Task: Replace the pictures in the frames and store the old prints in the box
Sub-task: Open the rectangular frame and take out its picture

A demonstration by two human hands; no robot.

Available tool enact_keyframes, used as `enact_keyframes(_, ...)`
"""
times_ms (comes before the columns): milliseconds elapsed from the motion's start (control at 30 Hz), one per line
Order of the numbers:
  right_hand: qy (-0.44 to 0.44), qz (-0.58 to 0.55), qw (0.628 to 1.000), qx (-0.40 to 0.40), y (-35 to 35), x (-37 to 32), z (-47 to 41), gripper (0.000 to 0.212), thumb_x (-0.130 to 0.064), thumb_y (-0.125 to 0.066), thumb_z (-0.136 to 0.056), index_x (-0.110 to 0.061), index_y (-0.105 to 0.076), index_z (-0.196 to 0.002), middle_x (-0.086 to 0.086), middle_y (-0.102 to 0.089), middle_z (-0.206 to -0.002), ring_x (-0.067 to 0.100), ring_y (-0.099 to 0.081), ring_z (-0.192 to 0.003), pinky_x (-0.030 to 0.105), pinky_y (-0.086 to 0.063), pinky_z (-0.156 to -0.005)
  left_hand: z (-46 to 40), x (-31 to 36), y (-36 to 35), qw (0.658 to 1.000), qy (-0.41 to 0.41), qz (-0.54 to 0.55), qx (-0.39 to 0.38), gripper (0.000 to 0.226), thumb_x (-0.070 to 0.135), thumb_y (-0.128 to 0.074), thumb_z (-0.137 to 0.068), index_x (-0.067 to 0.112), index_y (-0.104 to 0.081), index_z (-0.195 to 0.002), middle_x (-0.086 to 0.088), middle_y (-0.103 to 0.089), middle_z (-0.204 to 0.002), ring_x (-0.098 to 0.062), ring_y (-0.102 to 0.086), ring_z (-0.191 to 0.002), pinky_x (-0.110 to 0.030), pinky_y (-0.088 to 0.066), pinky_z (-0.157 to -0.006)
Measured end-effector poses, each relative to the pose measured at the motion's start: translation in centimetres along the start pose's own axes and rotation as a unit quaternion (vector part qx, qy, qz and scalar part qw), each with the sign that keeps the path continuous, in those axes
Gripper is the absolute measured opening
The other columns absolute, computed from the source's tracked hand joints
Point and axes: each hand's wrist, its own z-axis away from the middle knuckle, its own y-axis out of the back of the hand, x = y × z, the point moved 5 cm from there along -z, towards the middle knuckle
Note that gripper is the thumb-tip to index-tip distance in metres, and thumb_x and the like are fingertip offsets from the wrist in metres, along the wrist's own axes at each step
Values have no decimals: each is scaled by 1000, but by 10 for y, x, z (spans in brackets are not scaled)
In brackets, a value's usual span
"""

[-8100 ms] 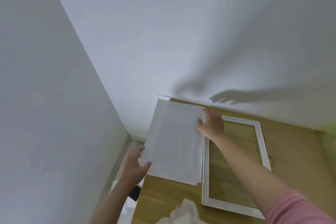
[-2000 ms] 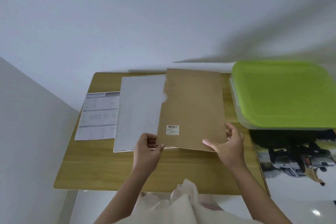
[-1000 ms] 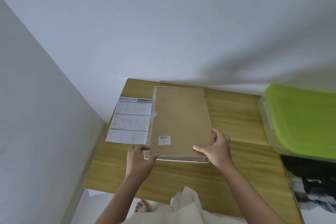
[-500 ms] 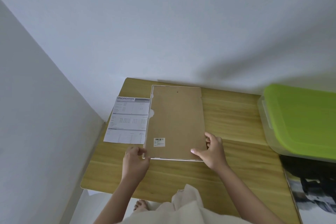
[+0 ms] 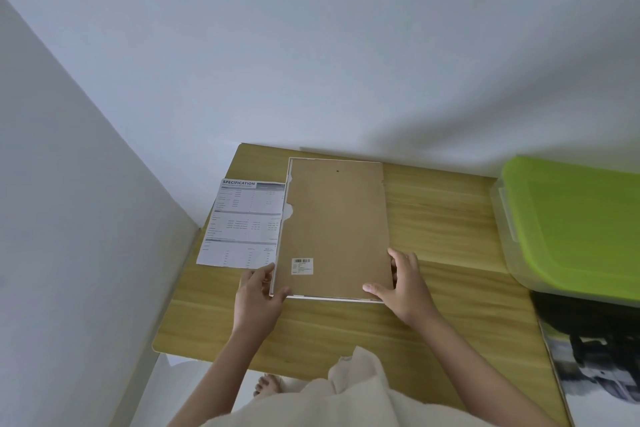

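My left hand point(image 5: 258, 295) sits at the near-left corner of the frame point(image 5: 281, 288), which lies face down on the wooden table point(image 5: 443, 229). The thumb is laid over the corner onto the brown backing board point(image 5: 337, 225), and the fingers are curled against the frame's left edge, so I am pinching that corner. My right hand point(image 5: 407, 286) is at the near-right corner: the thumb presses flat on the board near its lower edge, and the fingers wrap down along the right side. I cannot quite see whether those fingertips reach under the frame. Both forearms come up from the bottom of the view, angled inward toward the frame.

A barcode sticker point(image 5: 302, 266) is on the board just beside my left thumb. A specification sheet point(image 5: 244, 224) lies flat along the frame's left side. The box with the green lid point(image 5: 571, 222) stands well apart to the right, and a dark print point(image 5: 599, 360) lies in front of it.
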Motion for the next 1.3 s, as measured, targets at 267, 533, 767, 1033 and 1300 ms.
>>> enact_keyframes(267,14,25,999,-13,4,6,-11,87,-43,-84,-61,-11,-41,-129,-2,-39,-119,15,-48,-110,35,-44,-97,0,-5,-3,999,-1,47,-3,49,10,-76,-74,16,-56,-119,2,-51,-106,-5,-56,-88,-18,-50,-74)
enact_keyframes(533,19,55,998,-15,21,-16,-81,73,-46,-73,-73,-21,-42,-134,4,-41,-122,20,-43,-119,34,-40,-98,2,-12,-6,997,-17,69,-14,52,8,-73,-77,19,-53,-124,9,-51,-108,-6,-59,-94,-14,-52,-72)
enact_keyframes(767,-9,97,995,-13,32,-38,-164,72,-51,-73,-69,-13,-49,-125,10,-46,-123,26,-48,-116,37,-43,-95,-3,-20,-10,996,-48,49,-52,64,5,-67,-81,24,-42,-137,19,-45,-117,-11,-54,-109,-25,-54,-85)
enact_keyframes(1033,-6,17,1000,-14,24,-43,-179,75,-35,-83,-62,-19,-50,-127,9,-42,-116,25,-47,-114,29,-40,-92,-5,-25,-15,997,-59,-23,-36,72,6,-66,-78,36,-38,-137,24,-44,-121,-10,-49,-109,-31,-49,-91)
enact_keyframes(1300,-71,37,996,-42,12,-30,-172,116,-52,-83,-57,-28,-17,-149,9,-29,-130,27,-37,-125,36,-33,-107,-10,-30,-15,996,-67,-16,-57,74,2,-64,-74,37,-40,-135,27,-43,-119,-10,-53,-101,-36,-53,-81)
